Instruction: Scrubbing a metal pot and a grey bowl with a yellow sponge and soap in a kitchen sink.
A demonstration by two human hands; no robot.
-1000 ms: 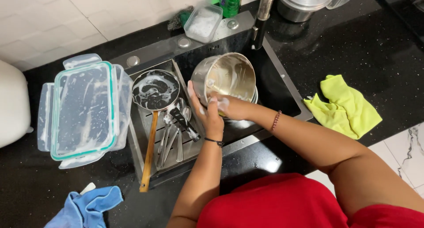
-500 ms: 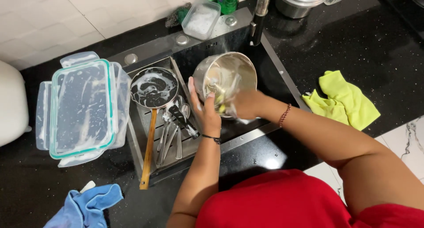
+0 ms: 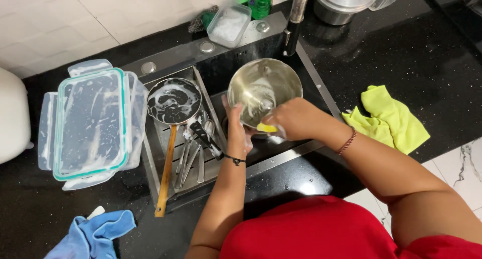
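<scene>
A round steel pot, soapy inside, is tilted over the black sink. My left hand grips its near left rim. My right hand is closed on a yellow sponge pressed against the pot's near rim. Left of the pot, a small soapy frying pan with a wooden handle lies on a rack in the sink, with several spoons and utensils beside it.
A soapy clear lidded container rests on the black counter at left. A blue cloth lies at the near left, a yellow-green cloth at right. A tap, a small plastic tub, a green bottle and a lidded pot stand behind the sink.
My right hand has moved with the sponge from the pot's outer near side to its rim and inside. The left hand keeps its hold on the pot.
</scene>
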